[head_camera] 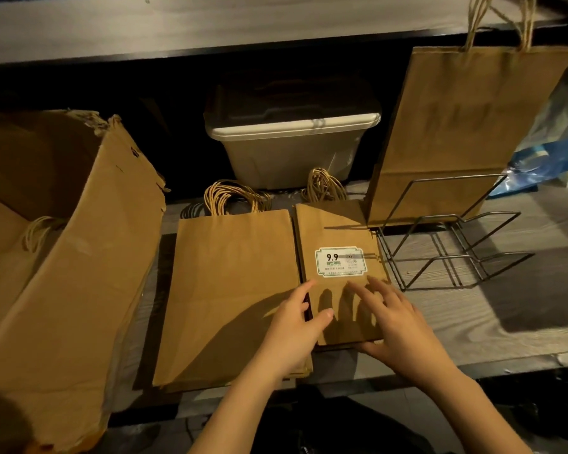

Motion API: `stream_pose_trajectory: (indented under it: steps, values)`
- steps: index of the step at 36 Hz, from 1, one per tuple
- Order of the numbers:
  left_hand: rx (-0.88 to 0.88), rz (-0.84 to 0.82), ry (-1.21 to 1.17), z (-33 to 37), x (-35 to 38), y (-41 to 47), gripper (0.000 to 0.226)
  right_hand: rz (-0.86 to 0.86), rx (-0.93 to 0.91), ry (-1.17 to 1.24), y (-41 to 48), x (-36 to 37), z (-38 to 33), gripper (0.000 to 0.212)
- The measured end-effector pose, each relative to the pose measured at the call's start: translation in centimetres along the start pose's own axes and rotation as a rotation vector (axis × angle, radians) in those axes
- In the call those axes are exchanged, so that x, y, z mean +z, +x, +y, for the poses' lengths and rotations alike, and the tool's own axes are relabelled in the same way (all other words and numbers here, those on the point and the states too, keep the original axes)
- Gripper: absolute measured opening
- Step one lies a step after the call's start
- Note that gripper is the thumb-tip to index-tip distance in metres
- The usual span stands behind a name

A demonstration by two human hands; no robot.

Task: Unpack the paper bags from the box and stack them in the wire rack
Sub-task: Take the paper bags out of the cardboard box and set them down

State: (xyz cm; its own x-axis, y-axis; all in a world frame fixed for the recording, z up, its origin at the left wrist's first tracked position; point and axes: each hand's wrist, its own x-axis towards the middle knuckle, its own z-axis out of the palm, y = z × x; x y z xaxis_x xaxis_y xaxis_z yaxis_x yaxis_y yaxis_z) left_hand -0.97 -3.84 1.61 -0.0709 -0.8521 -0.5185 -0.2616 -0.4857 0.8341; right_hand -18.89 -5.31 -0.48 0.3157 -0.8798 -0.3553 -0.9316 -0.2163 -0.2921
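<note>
The left hand and right hand both meet the near end of the labelled stack of flat paper bags on the counter. The left thumb lies on top of this stack and the forefinger runs along its left edge; the other fingers are hidden, so I cannot tell whether that hand grips. The right hand has its fingers spread on top, blurred, and its thumb tucked under the near edge, so it pinches the stack. A white label sits on the top bag. Just beside it to the left lies a plain stack of bags, with twine handles pointing away. The box stands open at far left, with more bags inside. To the right of the labelled stack is the rack, its near slots holding nothing. An upright bag stands at its far side, behind the tallest wire loop. Farther back are a pale bin and, at right, blue plastic.
</note>
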Motion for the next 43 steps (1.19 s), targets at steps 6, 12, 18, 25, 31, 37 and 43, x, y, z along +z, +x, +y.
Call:
stream_pose_trajectory:
  steps: [6, 12, 18, 25, 31, 37, 43]
  values:
    - [0.046, 0.070, 0.047, 0.9, -1.7, -0.2, 0.040, -0.055, -0.148, -0.041, 1.0, -2.9, -1.9, 0.076]
    - [0.110, 0.145, 0.165, 2.7, -4.5, -1.1, 0.031, 0.005, -0.307, -0.106, 3.8, -6.1, -4.8, 0.060]
    - [0.147, 0.277, 0.292, 5.2, -7.9, -2.4, 0.032, 0.068, -0.523, -0.185, 6.4, -9.1, -8.6, 0.053]
    - [0.160, 0.437, 0.396, 8.7, -12.7, -6.1, 0.035, 0.164, -0.799, -0.207, 8.3, -13.1, -14.9, 0.050]
    - [0.164, 0.564, 0.477, 10.0, -18.2, -10.8, 0.032, 0.236, -0.962, -0.212, 8.5, -15.0, -21.1, 0.044]
    - [0.152, 0.679, 0.580, 9.0, -24.7, -14.3, 0.024, 0.231, -1.097, -0.274, 7.2, -15.3, -27.9, 0.051]
    - [0.130, 0.737, 0.641, 6.2, -31.0, -16.5, 0.026, 0.184, -1.182, -0.434, 7.9, -14.0, -34.6, 0.052]
